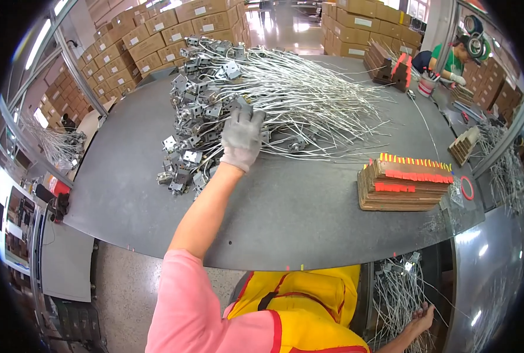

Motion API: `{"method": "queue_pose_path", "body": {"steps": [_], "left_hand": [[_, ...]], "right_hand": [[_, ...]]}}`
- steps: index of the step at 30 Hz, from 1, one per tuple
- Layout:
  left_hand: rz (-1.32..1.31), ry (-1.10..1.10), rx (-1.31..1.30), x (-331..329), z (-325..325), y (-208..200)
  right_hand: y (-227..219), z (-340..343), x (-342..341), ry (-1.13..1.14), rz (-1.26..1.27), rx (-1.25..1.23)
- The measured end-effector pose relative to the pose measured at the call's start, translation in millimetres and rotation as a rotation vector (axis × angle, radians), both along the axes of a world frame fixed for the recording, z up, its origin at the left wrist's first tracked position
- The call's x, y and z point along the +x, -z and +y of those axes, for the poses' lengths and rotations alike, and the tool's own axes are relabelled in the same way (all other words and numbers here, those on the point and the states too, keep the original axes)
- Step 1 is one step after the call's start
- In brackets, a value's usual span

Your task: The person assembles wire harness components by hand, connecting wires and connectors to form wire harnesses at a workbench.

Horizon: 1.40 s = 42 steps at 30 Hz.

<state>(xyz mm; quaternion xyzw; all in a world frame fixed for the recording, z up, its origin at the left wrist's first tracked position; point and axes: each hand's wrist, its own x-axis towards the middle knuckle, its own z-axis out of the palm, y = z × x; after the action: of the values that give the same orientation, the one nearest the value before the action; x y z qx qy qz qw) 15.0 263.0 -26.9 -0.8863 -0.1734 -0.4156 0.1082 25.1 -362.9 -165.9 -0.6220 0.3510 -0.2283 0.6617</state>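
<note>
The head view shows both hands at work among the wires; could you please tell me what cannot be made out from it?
- Left hand: the grey glove and the wire pile hide its fingertips, so any grip is unclear.
- Right hand: near the lower edge, below the table; wires in the bin hide its fingers.
- Metal brackets: too small and tangled to count.
- Co-worker's hands: too far and small.
</note>
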Motion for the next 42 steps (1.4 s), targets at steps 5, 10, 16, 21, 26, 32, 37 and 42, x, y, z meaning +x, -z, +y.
{"method": "queue_pose_path", "body": {"steps": [5, 10, 16, 21, 26, 32, 37, 42], "left_hand": [[0.123, -0.164, 0.092, 10, 18, -30], [0.527, -0.348, 0.176, 21, 19, -48], [0.192, 0.0, 0.387, -12, 14, -65], [0.202, -0.247, 0.159, -99, -18, -84], [0.049, -0.503, 0.308, -208, -12, -107], [0.013, -0.031, -0.08, -213, -52, -82], [0.248, 0.488, -0.332, -149, -120, -40], [0.403, 0.832, -0.58, -118, -170, -23]], "right_hand": [[-8, 14, 3, -0.086, -0.119, -0.041], [-6, 27, 7, -0.227, -0.151, -0.024], [-13, 37, 13, -0.313, -0.166, -0.044], [-20, 48, 13, -0.379, -0.18, -0.12], [-25, 59, 22, -0.41, -0.188, -0.088], [-67, 107, 32, -0.498, -0.276, -0.098], [-114, 155, 28, -0.429, -0.681, -0.73], [-156, 172, 31, -0.552, -0.891, -1.437]]}}
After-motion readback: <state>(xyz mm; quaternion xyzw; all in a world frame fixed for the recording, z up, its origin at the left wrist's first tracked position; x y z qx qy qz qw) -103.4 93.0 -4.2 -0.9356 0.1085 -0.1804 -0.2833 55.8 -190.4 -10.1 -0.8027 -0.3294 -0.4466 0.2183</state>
